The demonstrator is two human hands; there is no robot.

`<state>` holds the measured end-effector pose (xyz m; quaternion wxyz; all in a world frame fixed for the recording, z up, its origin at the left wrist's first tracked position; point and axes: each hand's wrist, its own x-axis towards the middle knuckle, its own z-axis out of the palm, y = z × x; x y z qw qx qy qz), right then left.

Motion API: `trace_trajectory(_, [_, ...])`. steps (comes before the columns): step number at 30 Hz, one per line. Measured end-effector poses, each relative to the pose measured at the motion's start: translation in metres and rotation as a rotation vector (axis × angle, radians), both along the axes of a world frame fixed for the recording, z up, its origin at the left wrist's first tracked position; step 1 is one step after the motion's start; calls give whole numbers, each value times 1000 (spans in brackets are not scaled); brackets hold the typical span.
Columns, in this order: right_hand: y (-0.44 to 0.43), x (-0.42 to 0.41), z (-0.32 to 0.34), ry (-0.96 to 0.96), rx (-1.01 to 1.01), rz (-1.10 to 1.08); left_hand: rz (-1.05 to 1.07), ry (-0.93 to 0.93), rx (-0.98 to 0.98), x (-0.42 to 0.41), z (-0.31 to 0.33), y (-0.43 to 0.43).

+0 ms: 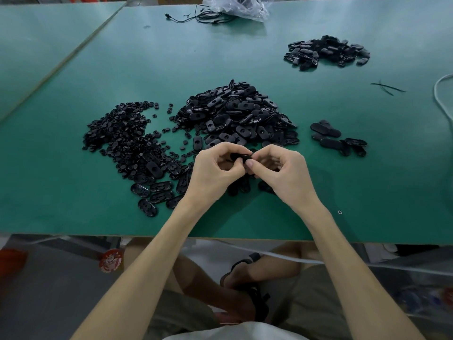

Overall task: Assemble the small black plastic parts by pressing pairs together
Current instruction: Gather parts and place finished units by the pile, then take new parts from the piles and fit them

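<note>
My left hand (215, 169) and my right hand (282, 170) meet above the green table (245, 57), both pinching one small black plastic part (241, 157) between fingertips and thumbs. Most of that part is hidden by my fingers. Just beyond my hands lies a big heap of black oval shells (240, 114). A heap of small round black pieces (120, 131) spreads to the left. Several oval shells (157, 192) lie loose near my left wrist.
A smaller pile of black parts (326, 52) sits at the far right, and a few more ovals (338, 138) lie right of the main heap. A plastic bag (240, 7) and black cables (201, 17) are at the far edge. A white cable (441, 94) curves at the right.
</note>
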<state>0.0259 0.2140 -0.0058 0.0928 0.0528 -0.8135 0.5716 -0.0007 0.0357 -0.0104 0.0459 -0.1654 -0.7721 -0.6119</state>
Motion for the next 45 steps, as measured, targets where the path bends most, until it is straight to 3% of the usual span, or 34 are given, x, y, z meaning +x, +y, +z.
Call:
trace_trajectory(6, [0,0,0,7,-25,-2,-2,0,22,-1,-1,0])
trace_trajectory(14, [1,-1,-2,53,-52,-31,-100,-66,193,-3,1,-3])
trace_trajectory(34, [-1,-1,-1,70,-103,-71,-72,-23,101,-4,1,-1])
trace_trajectory(39, [3,-3,0,120,-211,-210,-15,-40,148,-7,1,-2])
trace_trajectory(45, [15,-9,-7,80,-454,-651,0,-66,131,-8,-2,-3])
